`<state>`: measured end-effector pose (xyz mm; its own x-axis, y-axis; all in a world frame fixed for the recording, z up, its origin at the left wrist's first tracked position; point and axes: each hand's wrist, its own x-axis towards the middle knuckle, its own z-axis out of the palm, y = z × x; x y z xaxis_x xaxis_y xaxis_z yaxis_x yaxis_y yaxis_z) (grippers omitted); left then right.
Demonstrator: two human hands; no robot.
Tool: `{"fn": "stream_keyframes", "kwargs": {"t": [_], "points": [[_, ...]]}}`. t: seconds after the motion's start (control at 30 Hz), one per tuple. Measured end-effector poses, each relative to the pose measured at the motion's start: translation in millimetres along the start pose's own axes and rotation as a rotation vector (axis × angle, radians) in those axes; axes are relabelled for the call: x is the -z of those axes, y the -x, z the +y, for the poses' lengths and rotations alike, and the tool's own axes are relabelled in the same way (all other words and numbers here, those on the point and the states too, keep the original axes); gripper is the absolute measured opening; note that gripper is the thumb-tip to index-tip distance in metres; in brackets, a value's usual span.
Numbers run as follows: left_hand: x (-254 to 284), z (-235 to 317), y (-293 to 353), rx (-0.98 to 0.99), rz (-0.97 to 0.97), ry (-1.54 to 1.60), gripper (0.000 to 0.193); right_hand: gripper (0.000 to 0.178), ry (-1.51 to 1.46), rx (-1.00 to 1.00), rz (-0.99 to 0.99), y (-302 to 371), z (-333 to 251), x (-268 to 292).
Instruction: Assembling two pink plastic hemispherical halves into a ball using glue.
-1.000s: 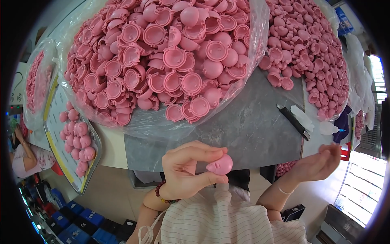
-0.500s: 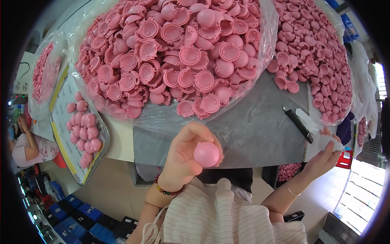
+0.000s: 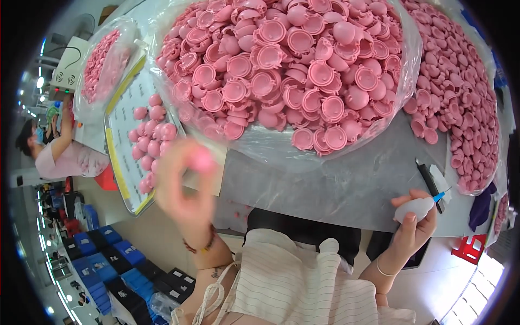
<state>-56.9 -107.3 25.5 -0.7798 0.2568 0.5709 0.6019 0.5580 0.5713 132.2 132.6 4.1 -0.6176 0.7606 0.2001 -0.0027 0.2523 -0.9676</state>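
Observation:
My left hand (image 3: 181, 187), smeared by motion, is closed around a round pink ball (image 3: 201, 159) near the right edge of a tray (image 3: 118, 172). On that tray sit several closed pink balls (image 3: 154, 129) in a loose cluster. Over the front right of the grey table, my right hand (image 3: 414, 234) grips a white squeeze bottle (image 3: 413, 209) with a blue nozzle and a thin needle tip. Just beyond the bottle lies a black utility knife (image 3: 429, 179) beside a crumpled white tissue (image 3: 440, 181).
A large heap of pink half shells (image 3: 281, 70) lies on clear plastic across the back. Smaller pink pieces (image 3: 460, 103) are piled at the right, and another bag (image 3: 100, 65) at far left. A co-worker (image 3: 65, 143) sits at left. Blue and black bins (image 3: 103, 265) stand on the floor.
My left hand has moved left with the pink ball, from in front of my body to the tray. My right hand has shifted slightly with the squeeze bottle. The view has turned left.

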Motion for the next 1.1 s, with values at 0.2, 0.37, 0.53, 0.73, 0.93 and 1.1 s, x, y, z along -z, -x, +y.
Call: {"fn": "stream_keyframes", "kwargs": {"t": [0.2, 0.37, 0.53, 0.73, 0.93, 1.1], "points": [[38, -42, -18, -0.101, -0.200, -0.427, 0.026, 0.048, 0.013, 0.031, -0.062, -1, -1, -4], [5, -13, -11, -0.130, 0.158, -0.202, 0.023, 0.049, 0.021, 0.066, -0.032, -3, 0, -6], [-28, 6, -16, -0.214, 0.026, -0.284, 0.024, 0.051, 0.054, 0.108, -0.003, -2, 1, -6], [-31, 8, -17, -0.025, -0.143, -0.562, 0.024, 0.051, 0.065, 0.080, 0.021, 0, 0, -5], [-33, 6, -15, -0.245, -0.064, -0.381, 0.022, 0.053, 0.080, 0.142, 0.111, 3, -2, -3], [-39, 50, 21, 0.222, -0.319, 1.309, 0.016, 0.056, -0.103, 0.110, 0.173, 11, -21, -23]]}}
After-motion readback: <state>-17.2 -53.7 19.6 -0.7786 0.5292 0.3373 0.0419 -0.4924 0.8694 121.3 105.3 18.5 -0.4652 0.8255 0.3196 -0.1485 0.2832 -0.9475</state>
